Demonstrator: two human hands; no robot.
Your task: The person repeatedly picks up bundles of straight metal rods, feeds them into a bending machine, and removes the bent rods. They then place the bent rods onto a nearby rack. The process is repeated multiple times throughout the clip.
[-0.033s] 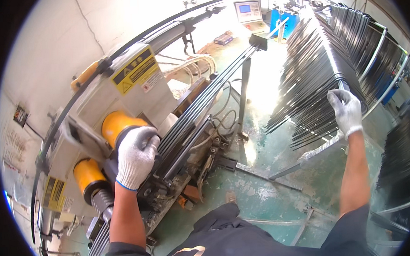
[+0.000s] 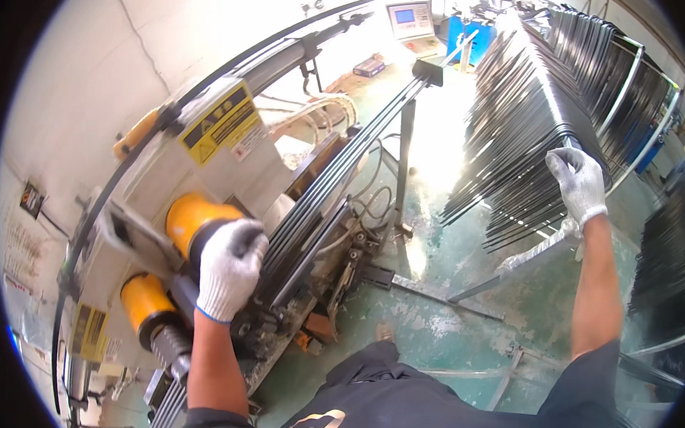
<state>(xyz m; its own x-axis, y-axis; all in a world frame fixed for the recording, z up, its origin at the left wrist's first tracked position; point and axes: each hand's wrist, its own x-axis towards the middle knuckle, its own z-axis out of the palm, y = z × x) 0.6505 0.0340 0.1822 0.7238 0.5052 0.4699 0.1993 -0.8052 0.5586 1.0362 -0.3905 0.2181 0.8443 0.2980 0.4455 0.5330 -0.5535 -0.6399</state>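
Observation:
My left hand (image 2: 232, 268), in a white knit glove with grey fingertips, is closed beside the machine's yellow-orange cylinder (image 2: 194, 217). It lies at the near end of several long, dark, parallel rods (image 2: 340, 179); whatever its fingers hold is hidden. On the right, my right hand (image 2: 577, 182), gloved the same way, has its fingers curled together at the near end of a rack. Black bent rods (image 2: 536, 116) hang there in a dense row over a bar, next to my fingertips. I cannot make out whether a rod is between them.
A second yellow-orange cylinder (image 2: 145, 300) and a warning label (image 2: 218, 123) are on the machine at left. Far off stands a control panel (image 2: 411, 20) with a blue screen. A metal floor bar (image 2: 442, 296) and a wrapped rack leg (image 2: 537, 255) lie between machine and rack.
The machine appears slightly farther left and lower in the view. My left hand has turned a little, its fingers still closed. The right hand stays at the rack's near end.

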